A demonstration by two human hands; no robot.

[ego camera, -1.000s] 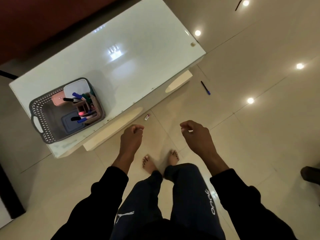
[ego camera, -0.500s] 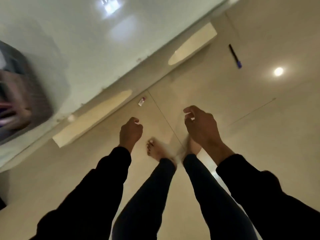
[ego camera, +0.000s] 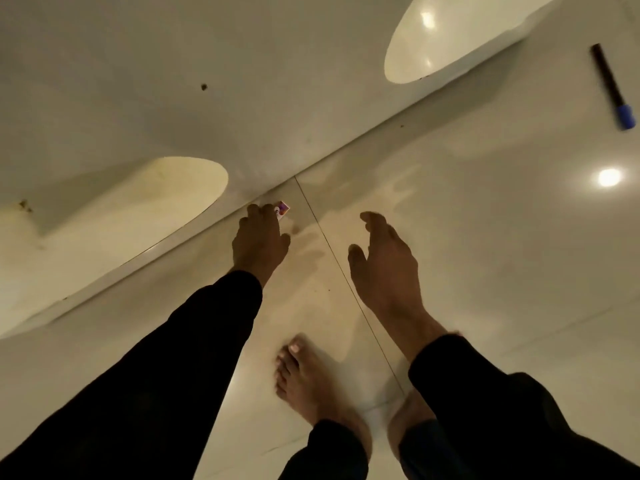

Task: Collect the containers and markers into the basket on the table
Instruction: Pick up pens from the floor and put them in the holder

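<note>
Marker [ego camera: 612, 85], dark-barrelled with a blue cap, lay on the pale tiled floor [ego camera: 485, 237] at the upper right of the frame, well apart from both hands. Left hand [ego camera: 260, 239] reached down at frame centre, fingertips [ego camera: 258, 211] at a small white-and-purple item [ego camera: 282, 208] lying on the floor just beside the base of the white table [ego camera: 173, 81]; fingers bent over it, but whether they actually pinched it could not be told. Right hand [ego camera: 384, 258] hovered to the right of the left, palm down, fingers loosely spread and slightly bent, nothing in it. Both arms in black sleeves [ego camera: 194, 358]. Bare foot [ego camera: 304, 379] stood on the floor at lower centre, between the two arms. Round reflection of a lamp [ego camera: 609, 177] showed on the tiles at right, below the marker
</note>
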